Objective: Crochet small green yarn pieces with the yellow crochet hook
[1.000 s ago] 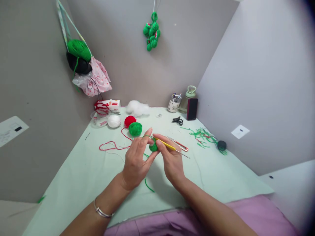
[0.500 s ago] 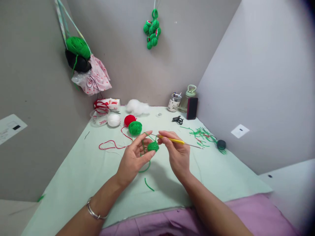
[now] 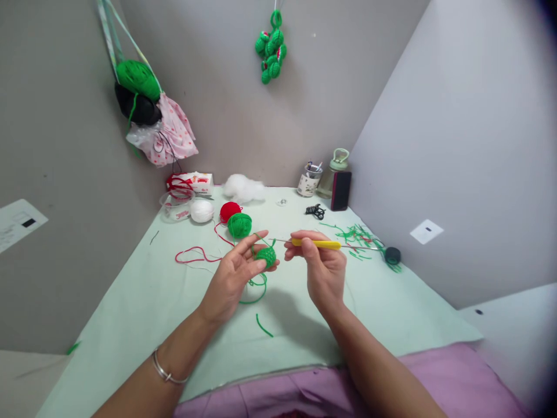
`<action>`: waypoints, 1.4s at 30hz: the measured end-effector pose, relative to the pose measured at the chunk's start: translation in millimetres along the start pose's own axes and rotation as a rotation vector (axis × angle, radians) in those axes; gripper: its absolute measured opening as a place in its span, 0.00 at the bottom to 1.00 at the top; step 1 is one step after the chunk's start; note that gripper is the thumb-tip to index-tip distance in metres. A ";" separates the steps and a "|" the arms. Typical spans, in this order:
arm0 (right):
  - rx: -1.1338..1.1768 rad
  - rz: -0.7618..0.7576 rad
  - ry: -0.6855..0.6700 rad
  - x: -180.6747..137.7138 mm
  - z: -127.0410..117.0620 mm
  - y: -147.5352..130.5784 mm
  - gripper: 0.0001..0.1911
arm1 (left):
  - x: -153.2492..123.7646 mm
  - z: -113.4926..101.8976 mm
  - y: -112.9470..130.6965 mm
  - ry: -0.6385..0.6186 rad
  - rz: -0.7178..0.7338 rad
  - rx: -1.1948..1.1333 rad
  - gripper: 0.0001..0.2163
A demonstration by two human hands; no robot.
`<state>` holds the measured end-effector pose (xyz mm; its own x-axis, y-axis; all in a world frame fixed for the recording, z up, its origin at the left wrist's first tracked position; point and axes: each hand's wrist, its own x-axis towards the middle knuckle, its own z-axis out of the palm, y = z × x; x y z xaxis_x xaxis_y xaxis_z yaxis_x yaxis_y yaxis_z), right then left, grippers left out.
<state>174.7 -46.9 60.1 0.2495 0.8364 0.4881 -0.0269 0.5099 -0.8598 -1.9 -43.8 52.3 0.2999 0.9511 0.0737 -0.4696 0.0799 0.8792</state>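
Note:
My left hand (image 3: 235,276) pinches a small green crocheted piece (image 3: 265,255) between thumb and fingertips, palm turned up. A green yarn strand (image 3: 255,290) loops down from the piece onto the pale green table cover (image 3: 143,307). My right hand (image 3: 322,270) grips a yellow-handled crochet hook (image 3: 319,244), held level with its metal tip pointing left, a little apart from the piece. Behind the hands lie a green yarn ball (image 3: 239,225), a red yarn ball (image 3: 229,211) and a white yarn ball (image 3: 201,211).
A loose red yarn strand (image 3: 195,255) lies left of the hands. White stuffing (image 3: 243,188), a pen cup (image 3: 308,183), a bottle (image 3: 333,177) and a dark phone (image 3: 340,190) stand at the back. Green yarn scraps (image 3: 359,237) and a black spool (image 3: 392,255) lie right. Crocheted pieces (image 3: 270,49) hang above.
My right hand has drawn the hook away to the right, out of the green piece. My left hand turned palm up and lowered slightly, and more green yarn now loops below it.

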 end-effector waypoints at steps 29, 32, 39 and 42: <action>0.040 -0.123 -0.406 -0.2 -9.5 -1.2 0.10 | 1.9 -12.3 2.1 -0.202 0.096 0.110 0.50; 0.037 -0.118 -0.353 -2.5 -8.5 -0.1 0.10 | 1.4 -12.5 1.6 -0.160 0.115 0.162 0.48; 0.234 0.043 -0.339 0.2 -9.0 5.8 0.06 | -2.1 -13.1 6.6 -0.175 0.129 0.234 0.43; 0.301 0.106 -0.342 3.7 -8.9 3.0 0.08 | -2.6 -14.0 7.9 -0.192 0.139 0.277 0.41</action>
<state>184.1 -44.0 58.0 -0.1021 0.8796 0.4646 -0.3272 0.4114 -0.8507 -18.1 -41.5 52.4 0.4122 0.8717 0.2652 -0.2820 -0.1547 0.9469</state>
